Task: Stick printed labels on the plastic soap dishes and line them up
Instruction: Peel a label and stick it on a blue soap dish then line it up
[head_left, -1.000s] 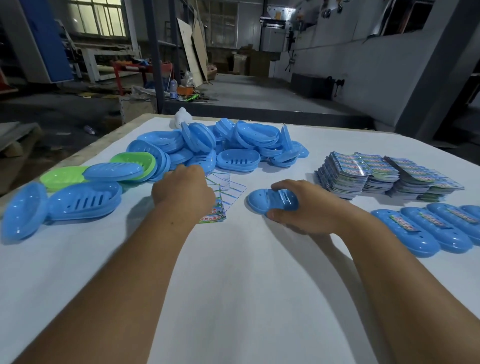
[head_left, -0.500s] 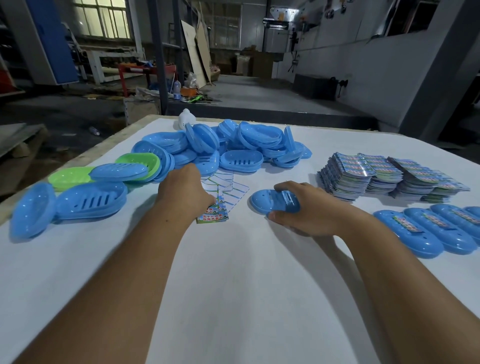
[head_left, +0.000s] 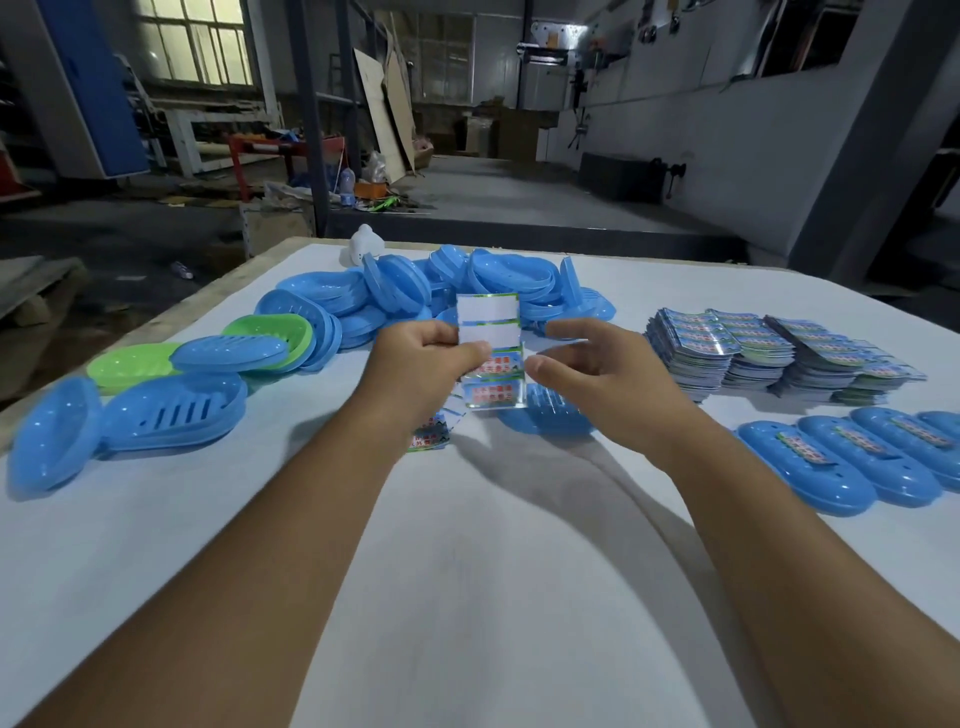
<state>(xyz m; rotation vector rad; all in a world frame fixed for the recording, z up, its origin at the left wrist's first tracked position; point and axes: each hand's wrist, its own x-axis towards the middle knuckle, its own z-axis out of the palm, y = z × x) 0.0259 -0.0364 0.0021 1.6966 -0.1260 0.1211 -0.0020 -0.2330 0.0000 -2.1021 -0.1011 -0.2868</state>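
Label sheet held up between both hands above a white surface (head_left: 467, 597) strewn with soap dishes.

At the left of the frame lie loose blue and green dishes (head_left: 171, 410), running into a heaped pile of blue dishes (head_left: 467, 280) at upper centre. In the middle, the left hand (head_left: 421, 364) pinches a label sheet (head_left: 491, 353) upright, fingers clamped on its left edge; the sheet's top strips are blank, its lower ones printed. The right hand (head_left: 587, 374) hovers just beside the sheet, fingers apart and loosely curved, above one blue dish (head_left: 550, 415). Stacks of printed labels (head_left: 769, 353) sit at the right, and below them a row of labelled dishes (head_left: 852, 457) lies side by side.
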